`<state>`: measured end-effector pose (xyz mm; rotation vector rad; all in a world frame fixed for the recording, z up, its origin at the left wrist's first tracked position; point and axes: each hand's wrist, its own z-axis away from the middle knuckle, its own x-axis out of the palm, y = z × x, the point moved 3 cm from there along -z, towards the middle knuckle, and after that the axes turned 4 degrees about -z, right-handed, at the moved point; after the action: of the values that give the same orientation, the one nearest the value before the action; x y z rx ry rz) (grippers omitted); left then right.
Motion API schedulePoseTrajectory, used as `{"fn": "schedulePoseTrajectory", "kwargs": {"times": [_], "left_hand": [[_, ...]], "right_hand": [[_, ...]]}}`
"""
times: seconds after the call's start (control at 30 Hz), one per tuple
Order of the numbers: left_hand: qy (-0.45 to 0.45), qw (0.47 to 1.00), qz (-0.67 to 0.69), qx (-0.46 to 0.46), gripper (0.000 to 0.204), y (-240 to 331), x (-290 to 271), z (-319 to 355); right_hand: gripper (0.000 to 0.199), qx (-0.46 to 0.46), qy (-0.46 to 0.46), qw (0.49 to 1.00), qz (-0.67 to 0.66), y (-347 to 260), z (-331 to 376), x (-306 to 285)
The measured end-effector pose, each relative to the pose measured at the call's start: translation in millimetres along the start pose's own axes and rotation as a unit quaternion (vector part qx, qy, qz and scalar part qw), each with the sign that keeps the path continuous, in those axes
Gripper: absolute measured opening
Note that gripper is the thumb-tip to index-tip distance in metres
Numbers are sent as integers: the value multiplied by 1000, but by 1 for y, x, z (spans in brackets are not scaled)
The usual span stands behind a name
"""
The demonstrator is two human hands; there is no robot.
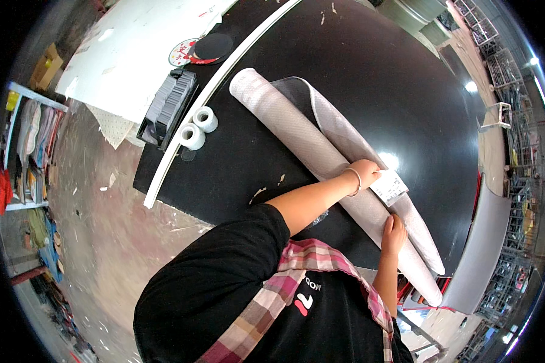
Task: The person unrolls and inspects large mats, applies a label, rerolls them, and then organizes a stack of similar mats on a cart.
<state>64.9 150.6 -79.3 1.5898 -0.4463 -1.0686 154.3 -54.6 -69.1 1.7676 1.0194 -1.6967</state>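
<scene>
A long roll of pale pinkish-grey textured sheet [303,136] lies diagonally across the black table, with a loose flap [342,124] curling open along its far side. On it rests a white printed label [392,189]. My left hand [363,173], with a bracelet at the wrist, reaches over the roll, its fingers closed at the label's upper left corner. My right hand [394,233] sits lower on the roll, fingers curled together just below the label. What its fingertips grip is hidden.
A pale strip [233,63] runs along the black table [224,175]. Beside it are two white tape rolls [192,137], a black tray [168,109] of grey pieces and round discs [213,48]. A grey curved panel [487,248] stands at right. Shelving [36,145] holds fabrics at left.
</scene>
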Motion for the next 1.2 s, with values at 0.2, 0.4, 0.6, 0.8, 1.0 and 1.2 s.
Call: {"fn": "schedulePoseTrajectory", "kwargs": {"times": [0.2,0.4,0.6,0.8,1.0,1.2], "left_hand": [[-138,973,-177,47,23,-18,-30,-15],[-64,929,-348,-106,31,-107,-247,-39],[-52,911,-385,-140,32,-130,-340,-44],[-114,915,-370,-117,32,-163,-350,-71],[-194,891,-406,-59,31,-183,-351,-80],[-226,909,-342,-80,31,-195,-350,-80]], "right_hand": [[42,201,-170,965,9,5,-23,2],[35,164,-121,979,-4,7,-15,7],[36,159,-157,974,-21,7,-20,1],[37,142,-155,978,-10,19,-16,7],[37,113,-162,980,-18,37,-15,15],[39,138,-166,976,-13,40,-17,16]]}}
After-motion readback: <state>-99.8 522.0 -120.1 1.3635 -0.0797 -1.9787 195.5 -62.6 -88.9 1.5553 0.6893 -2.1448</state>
